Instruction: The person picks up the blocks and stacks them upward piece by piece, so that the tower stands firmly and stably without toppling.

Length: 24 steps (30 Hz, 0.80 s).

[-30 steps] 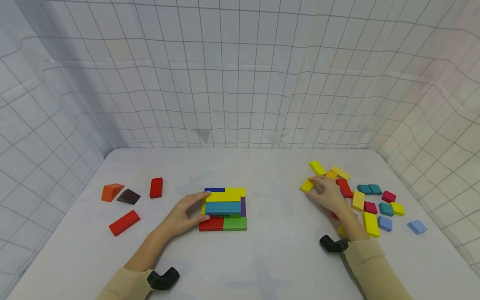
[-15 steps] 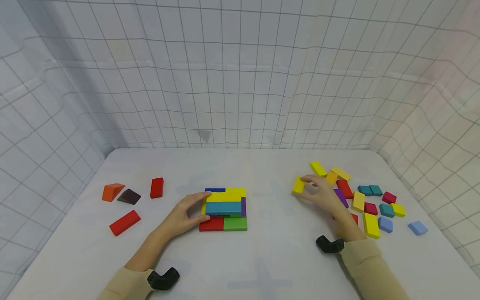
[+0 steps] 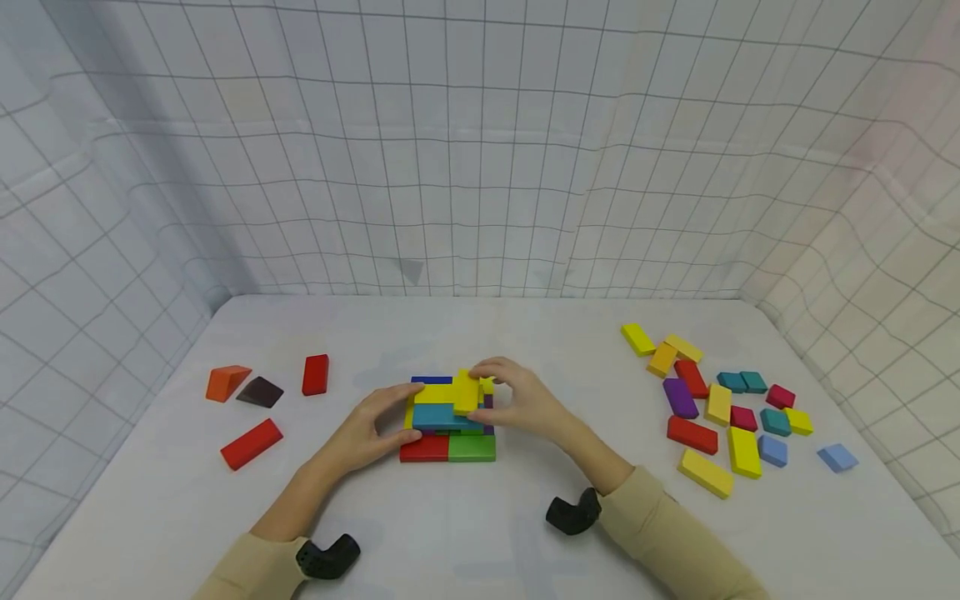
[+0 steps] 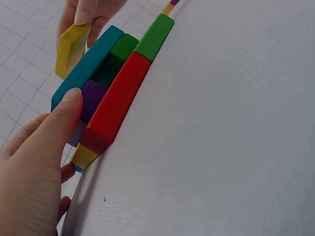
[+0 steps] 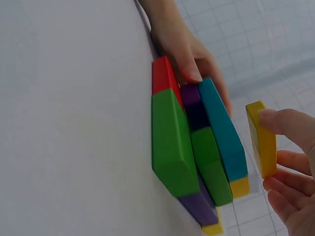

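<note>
My right hand [image 3: 531, 405] pinches a yellow rectangular block [image 3: 466, 392] between thumb and fingers. In the right wrist view that yellow block [image 5: 267, 147] hangs just above the stack, with a gap below it. The layered block stack stands mid-table: a red block [image 3: 423, 449] and a green block [image 3: 472, 449] form its front bottom, with a teal block [image 3: 432, 416] and another yellow block [image 3: 433, 393] on top. My left hand [image 3: 365, 429] grips the stack's left side, thumb on the teal block's end and fingers reaching behind.
On the right lie several loose blocks, among them a purple block [image 3: 679, 398], a red block [image 3: 692, 434] and a pale yellow block [image 3: 706, 472]. To the left are two red blocks, an orange wedge [image 3: 227, 383] and a dark wedge [image 3: 260, 392]. White gridded sheeting [image 3: 480, 167] surrounds the table.
My right hand has carried the yellow block leftward from the right-hand pile to over the stack, turning it lengthwise. The left hand has stayed at the stack.
</note>
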Each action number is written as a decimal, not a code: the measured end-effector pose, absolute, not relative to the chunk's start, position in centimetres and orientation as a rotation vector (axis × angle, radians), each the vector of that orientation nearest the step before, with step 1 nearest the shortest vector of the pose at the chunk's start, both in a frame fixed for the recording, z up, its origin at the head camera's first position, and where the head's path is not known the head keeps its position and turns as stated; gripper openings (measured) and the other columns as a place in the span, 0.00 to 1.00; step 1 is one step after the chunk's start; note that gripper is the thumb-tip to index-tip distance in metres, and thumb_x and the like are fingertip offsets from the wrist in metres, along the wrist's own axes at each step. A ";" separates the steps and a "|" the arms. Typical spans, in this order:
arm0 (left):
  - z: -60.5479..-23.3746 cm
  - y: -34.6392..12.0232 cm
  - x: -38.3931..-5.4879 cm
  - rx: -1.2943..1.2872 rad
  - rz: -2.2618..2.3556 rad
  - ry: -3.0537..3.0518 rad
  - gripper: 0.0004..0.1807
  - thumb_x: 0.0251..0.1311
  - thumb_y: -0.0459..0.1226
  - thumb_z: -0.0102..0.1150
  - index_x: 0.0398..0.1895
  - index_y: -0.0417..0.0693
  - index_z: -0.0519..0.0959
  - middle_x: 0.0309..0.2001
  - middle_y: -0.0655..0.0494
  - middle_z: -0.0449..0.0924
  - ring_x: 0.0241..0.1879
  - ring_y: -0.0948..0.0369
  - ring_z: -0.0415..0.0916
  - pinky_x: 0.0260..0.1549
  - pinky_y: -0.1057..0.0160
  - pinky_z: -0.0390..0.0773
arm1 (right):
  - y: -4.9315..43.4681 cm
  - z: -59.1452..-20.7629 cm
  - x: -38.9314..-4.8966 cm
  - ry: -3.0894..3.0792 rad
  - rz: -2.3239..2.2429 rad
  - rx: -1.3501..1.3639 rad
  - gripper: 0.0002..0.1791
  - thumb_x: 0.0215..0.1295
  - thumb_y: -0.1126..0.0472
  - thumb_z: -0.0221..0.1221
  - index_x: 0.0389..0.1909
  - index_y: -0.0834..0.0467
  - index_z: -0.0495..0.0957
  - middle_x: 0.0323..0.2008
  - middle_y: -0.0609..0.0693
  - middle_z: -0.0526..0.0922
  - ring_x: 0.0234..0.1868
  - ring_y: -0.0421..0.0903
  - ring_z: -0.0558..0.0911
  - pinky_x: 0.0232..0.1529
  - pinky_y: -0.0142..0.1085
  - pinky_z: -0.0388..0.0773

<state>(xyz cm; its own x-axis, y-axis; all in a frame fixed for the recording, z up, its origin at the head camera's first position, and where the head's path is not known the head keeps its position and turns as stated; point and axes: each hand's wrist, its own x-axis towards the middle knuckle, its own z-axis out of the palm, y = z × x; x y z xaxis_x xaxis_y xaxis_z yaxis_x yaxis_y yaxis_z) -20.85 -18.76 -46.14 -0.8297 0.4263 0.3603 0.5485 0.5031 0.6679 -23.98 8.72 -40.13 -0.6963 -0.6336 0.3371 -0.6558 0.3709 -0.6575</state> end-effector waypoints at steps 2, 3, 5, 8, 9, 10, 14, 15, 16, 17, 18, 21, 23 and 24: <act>-46.2 -18.7 -20.9 -0.850 -1.232 -2.597 0.34 0.51 0.43 0.65 0.64 0.56 0.65 0.62 0.54 0.67 0.60 0.54 0.62 0.55 0.43 0.65 | 7.7 -40.3 -23.8 -2.592 1.254 1.229 0.27 0.50 0.57 0.67 0.51 0.62 0.74 0.51 0.54 0.75 0.51 0.48 0.74 0.53 0.40 0.73; -46.2 -18.7 -20.9 -0.850 -1.229 -2.600 0.34 0.51 0.43 0.65 0.64 0.57 0.65 0.62 0.54 0.67 0.60 0.53 0.62 0.55 0.43 0.65 | 7.3 -40.4 -23.8 -2.598 1.247 1.237 0.27 0.51 0.57 0.67 0.51 0.62 0.74 0.52 0.54 0.75 0.51 0.48 0.74 0.53 0.39 0.73; -46.2 -18.7 -20.9 -0.853 -1.224 -2.600 0.34 0.51 0.43 0.65 0.64 0.56 0.65 0.61 0.54 0.67 0.60 0.53 0.62 0.55 0.43 0.65 | 6.7 -40.5 -23.7 -2.609 1.233 1.248 0.27 0.50 0.56 0.67 0.51 0.62 0.74 0.52 0.54 0.74 0.52 0.48 0.74 0.54 0.37 0.72; -46.2 -18.7 -20.9 -0.860 -1.225 -2.588 0.34 0.51 0.42 0.65 0.63 0.56 0.66 0.61 0.54 0.68 0.60 0.53 0.63 0.55 0.43 0.65 | 6.2 -40.6 -23.6 -2.621 1.219 1.258 0.27 0.51 0.56 0.67 0.52 0.62 0.73 0.53 0.55 0.74 0.52 0.48 0.73 0.55 0.35 0.71; -46.1 -18.7 -20.9 -0.863 -1.228 -2.582 0.34 0.50 0.42 0.66 0.63 0.55 0.66 0.61 0.54 0.68 0.60 0.53 0.63 0.55 0.43 0.65 | 6.1 -40.7 -23.6 -2.628 1.214 1.259 0.27 0.51 0.56 0.67 0.52 0.62 0.73 0.53 0.55 0.74 0.53 0.48 0.73 0.55 0.35 0.71; -46.1 -18.7 -20.9 -0.866 -1.229 -2.578 0.34 0.50 0.42 0.66 0.63 0.55 0.66 0.61 0.54 0.68 0.60 0.53 0.63 0.55 0.43 0.65 | 6.0 -40.7 -23.6 -2.634 1.208 1.258 0.27 0.51 0.56 0.67 0.52 0.62 0.73 0.53 0.54 0.74 0.53 0.48 0.73 0.56 0.35 0.70; -46.1 -18.8 -20.9 -0.864 -1.226 -2.579 0.35 0.50 0.41 0.66 0.64 0.55 0.65 0.62 0.54 0.67 0.60 0.53 0.62 0.56 0.43 0.64 | 5.9 -40.7 -23.6 -2.650 1.198 1.260 0.28 0.53 0.55 0.66 0.53 0.62 0.72 0.53 0.54 0.73 0.53 0.47 0.73 0.56 0.35 0.70; -46.1 -18.8 -20.9 -0.859 -1.227 -2.580 0.35 0.50 0.41 0.66 0.64 0.55 0.65 0.62 0.53 0.67 0.60 0.53 0.62 0.56 0.43 0.64 | 5.8 -40.7 -23.6 -2.646 1.200 1.266 0.28 0.53 0.56 0.66 0.53 0.62 0.72 0.53 0.54 0.73 0.53 0.47 0.73 0.56 0.35 0.70; -46.1 -18.8 -20.9 -0.853 -1.227 -2.583 0.36 0.49 0.41 0.66 0.64 0.54 0.65 0.62 0.53 0.67 0.60 0.53 0.62 0.56 0.43 0.64 | 5.8 -40.7 -23.6 -2.644 1.201 1.272 0.28 0.53 0.56 0.66 0.53 0.62 0.71 0.53 0.54 0.74 0.52 0.47 0.73 0.56 0.35 0.70; -46.1 -18.8 -20.8 -0.847 -1.235 -2.583 0.36 0.49 0.41 0.67 0.64 0.54 0.65 0.62 0.53 0.66 0.61 0.53 0.61 0.56 0.43 0.64 | 5.7 -40.7 -23.6 -2.640 1.204 1.279 0.28 0.53 0.56 0.66 0.54 0.62 0.71 0.53 0.54 0.74 0.52 0.47 0.73 0.56 0.35 0.70; -46.0 -18.7 -20.8 -0.839 -1.245 -2.586 0.37 0.49 0.41 0.67 0.64 0.54 0.64 0.62 0.52 0.65 0.61 0.52 0.61 0.56 0.42 0.63 | 5.7 -40.7 -23.6 -2.635 1.208 1.285 0.28 0.53 0.56 0.65 0.54 0.62 0.71 0.53 0.54 0.74 0.52 0.47 0.73 0.55 0.36 0.70; -45.8 -18.6 -20.7 -0.809 -1.274 -2.591 0.38 0.49 0.41 0.67 0.65 0.54 0.63 0.63 0.52 0.64 0.61 0.51 0.59 0.55 0.40 0.63 | 5.6 -40.7 -23.6 -2.626 1.225 1.297 0.29 0.53 0.56 0.65 0.54 0.63 0.70 0.53 0.54 0.74 0.52 0.48 0.73 0.55 0.37 0.70; -45.6 -18.3 -20.7 -0.795 -1.304 -2.586 0.38 0.48 0.41 0.67 0.65 0.54 0.63 0.64 0.51 0.63 0.62 0.51 0.58 0.55 0.39 0.62 | 5.6 -40.7 -23.6 -2.622 1.230 1.298 0.29 0.53 0.56 0.66 0.55 0.63 0.69 0.53 0.54 0.74 0.51 0.49 0.73 0.55 0.39 0.71; -45.5 -18.2 -20.7 -0.788 -1.316 -2.584 0.38 0.48 0.41 0.67 0.65 0.55 0.62 0.64 0.51 0.63 0.62 0.50 0.58 0.55 0.38 0.62 | 5.6 -40.8 -23.6 -2.620 1.232 1.296 0.30 0.53 0.56 0.66 0.55 0.64 0.69 0.53 0.54 0.74 0.51 0.49 0.73 0.55 0.39 0.71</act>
